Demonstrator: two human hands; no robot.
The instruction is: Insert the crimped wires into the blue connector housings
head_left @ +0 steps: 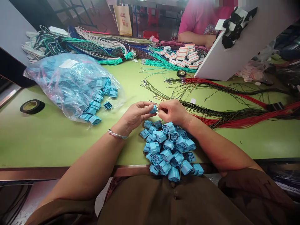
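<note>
Between the thumb and fingers of my left hand (138,115) is a small blue connector housing (153,109). My right hand (172,112) is closed in a pinch right beside it, at the connector's right side. Thin wire ends show at its fingertips, though the exact grip is partly hidden. Just below both hands lies a heap of blue connectors (166,145), several with wires attached, reaching over the table's front edge. Behind and right of my right hand, loose dark wires (168,95) with metal terminals spread across the green table (117,137).
At the left, a clear plastic bag (70,81) spills blue connectors. Black tape rolls (32,106) (181,73) lie on the table. Red and black wire bundles (246,115) run right. Green wires (112,59) and white connectors (187,56) lie behind. Across sits a person in pink (199,18).
</note>
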